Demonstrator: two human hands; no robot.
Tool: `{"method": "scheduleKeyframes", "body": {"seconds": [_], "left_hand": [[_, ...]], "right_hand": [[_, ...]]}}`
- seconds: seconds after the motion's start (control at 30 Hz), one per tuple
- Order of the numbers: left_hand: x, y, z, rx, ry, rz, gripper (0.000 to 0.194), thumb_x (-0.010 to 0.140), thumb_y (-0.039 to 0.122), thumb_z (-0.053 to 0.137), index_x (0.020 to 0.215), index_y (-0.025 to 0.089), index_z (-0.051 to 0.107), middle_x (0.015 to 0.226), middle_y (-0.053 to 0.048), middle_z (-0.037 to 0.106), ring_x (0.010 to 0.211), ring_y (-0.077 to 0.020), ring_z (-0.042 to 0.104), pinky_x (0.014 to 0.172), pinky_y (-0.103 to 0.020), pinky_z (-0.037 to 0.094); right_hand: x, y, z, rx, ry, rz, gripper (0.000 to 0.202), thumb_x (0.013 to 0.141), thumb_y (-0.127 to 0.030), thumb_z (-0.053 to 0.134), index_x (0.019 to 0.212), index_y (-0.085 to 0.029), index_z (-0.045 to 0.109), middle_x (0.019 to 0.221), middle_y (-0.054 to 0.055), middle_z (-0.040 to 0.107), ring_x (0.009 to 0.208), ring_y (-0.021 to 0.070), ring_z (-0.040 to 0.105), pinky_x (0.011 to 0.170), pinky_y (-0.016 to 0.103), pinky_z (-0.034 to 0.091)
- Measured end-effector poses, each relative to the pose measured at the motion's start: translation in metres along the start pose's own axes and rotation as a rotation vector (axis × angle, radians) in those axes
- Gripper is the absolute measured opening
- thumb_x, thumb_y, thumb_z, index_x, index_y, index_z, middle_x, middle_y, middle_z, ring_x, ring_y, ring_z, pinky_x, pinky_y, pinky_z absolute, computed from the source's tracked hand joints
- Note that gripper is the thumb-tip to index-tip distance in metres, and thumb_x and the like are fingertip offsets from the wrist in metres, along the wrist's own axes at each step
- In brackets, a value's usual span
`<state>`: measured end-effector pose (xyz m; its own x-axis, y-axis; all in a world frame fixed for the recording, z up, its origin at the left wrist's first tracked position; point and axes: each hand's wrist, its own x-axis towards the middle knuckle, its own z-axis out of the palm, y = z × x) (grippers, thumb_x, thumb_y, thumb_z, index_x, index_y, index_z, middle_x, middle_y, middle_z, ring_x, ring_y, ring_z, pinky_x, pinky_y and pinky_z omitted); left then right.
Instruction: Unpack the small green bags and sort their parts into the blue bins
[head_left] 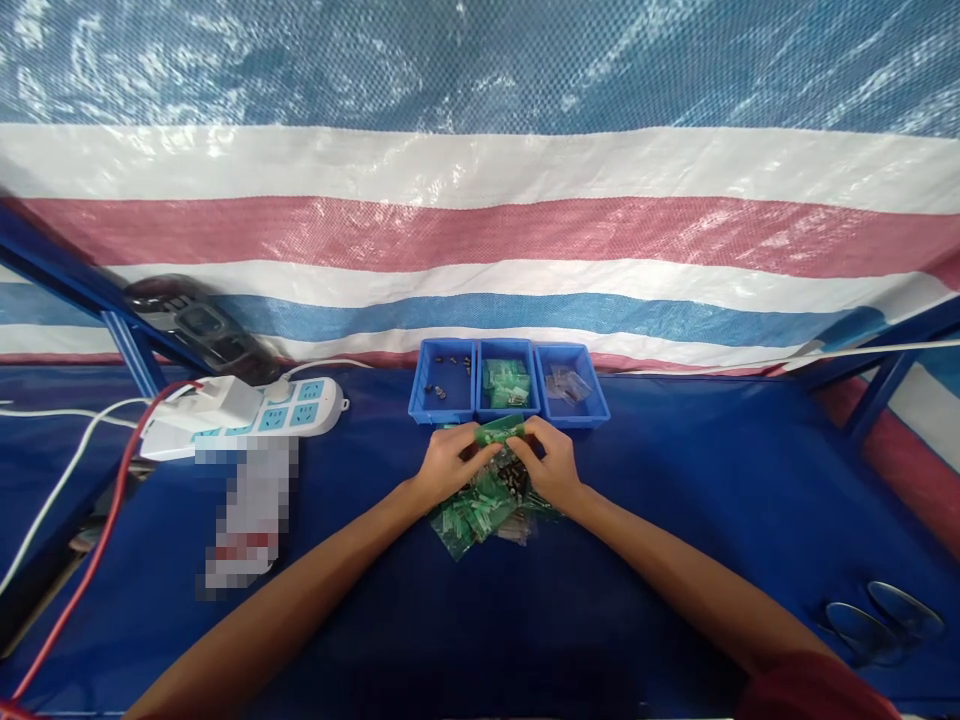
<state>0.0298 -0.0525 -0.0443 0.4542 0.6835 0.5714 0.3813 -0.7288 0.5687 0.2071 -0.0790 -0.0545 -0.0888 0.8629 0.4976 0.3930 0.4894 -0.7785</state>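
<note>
Between my two hands is a small green plastic packet (498,431), pinched at both ends. My left hand (450,462) is closed on its left end, thumb on top. At the right end, my right hand (553,462) grips it the same way. Just below lies a pile of clear and green packets (474,515), with dark small parts (514,478) among them. Behind my hands stand three blue trays side by side: the left tray (442,412) with several small dark parts, the middle tray (508,411) with green packets, the right tray (592,405) with clear packets.
A white power strip (322,408) with plugs and cables stands at the left, a red cable (112,520) running past it. Behind it is a dark wrapped object (202,325). Eyeglasses (874,625) lie at the right front. A striped sheet (480,230) hangs behind the blue table.
</note>
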Motion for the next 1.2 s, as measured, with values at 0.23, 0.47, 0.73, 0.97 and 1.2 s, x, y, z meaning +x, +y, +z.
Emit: {"method": "scheduleKeyframes", "body": {"seconds": [0.23, 0.47, 0.73, 0.97, 1.2], "left_hand": [[-0.0013, 0.0017, -0.0003, -0.093, -0.003, -0.034, 0.010, 0.083, 0.021, 0.055, 0.091, 0.016, 0.059, 0.074, -0.002, 0.059, 0.049, -0.0067, 0.048, 0.047, -0.019, 0.039], [-0.0007, 0.0035, -0.0005, -0.031, -0.040, -0.090, 0.006, 0.078, 0.017, 0.052, 0.083, 0.017, 0.055, 0.073, 0.000, 0.057, 0.050, -0.0074, 0.047, 0.049, -0.020, 0.039], [-0.0043, 0.0037, -0.0001, 0.051, -0.012, 0.009, 0.011, 0.081, 0.016, 0.050, 0.072, 0.017, 0.055, 0.065, 0.001, 0.057, 0.058, -0.0106, 0.053, 0.056, -0.022, 0.042], [-0.0043, 0.0010, -0.0010, -0.031, 0.026, -0.009, 0.014, 0.087, 0.025, 0.053, 0.092, 0.017, 0.064, 0.084, -0.005, 0.068, 0.077, -0.0153, 0.065, 0.068, -0.025, 0.051], [-0.0068, -0.0020, 0.0014, 0.025, 0.053, 0.056, 0.016, 0.085, 0.025, 0.057, 0.097, 0.016, 0.064, 0.078, -0.004, 0.069, 0.065, -0.0135, 0.064, 0.059, -0.022, 0.049]], "right_hand": [[-0.0007, -0.0019, 0.0020, -0.036, -0.021, -0.106, 0.022, 0.091, -0.032, 0.048, 0.074, -0.018, 0.053, 0.060, -0.001, 0.042, 0.051, 0.0113, 0.040, 0.050, 0.025, 0.033], [-0.0026, -0.0011, 0.0050, -0.091, -0.007, -0.187, 0.021, 0.091, -0.031, 0.047, 0.078, -0.018, 0.056, 0.063, 0.001, 0.050, 0.053, 0.0122, 0.046, 0.052, 0.025, 0.038], [-0.0023, -0.0022, 0.0048, -0.076, 0.005, -0.179, 0.020, 0.092, -0.029, 0.045, 0.085, -0.017, 0.059, 0.066, 0.003, 0.054, 0.053, 0.0128, 0.048, 0.052, 0.027, 0.041], [-0.0020, -0.0017, 0.0018, -0.055, 0.006, -0.176, 0.015, 0.090, -0.029, 0.049, 0.083, -0.018, 0.055, 0.064, 0.001, 0.047, 0.052, 0.0124, 0.043, 0.051, 0.026, 0.037], [-0.0014, -0.0010, 0.0023, -0.089, -0.031, -0.156, 0.015, 0.089, -0.026, 0.047, 0.078, -0.018, 0.053, 0.061, -0.001, 0.042, 0.052, 0.0122, 0.042, 0.050, 0.026, 0.034]]}}
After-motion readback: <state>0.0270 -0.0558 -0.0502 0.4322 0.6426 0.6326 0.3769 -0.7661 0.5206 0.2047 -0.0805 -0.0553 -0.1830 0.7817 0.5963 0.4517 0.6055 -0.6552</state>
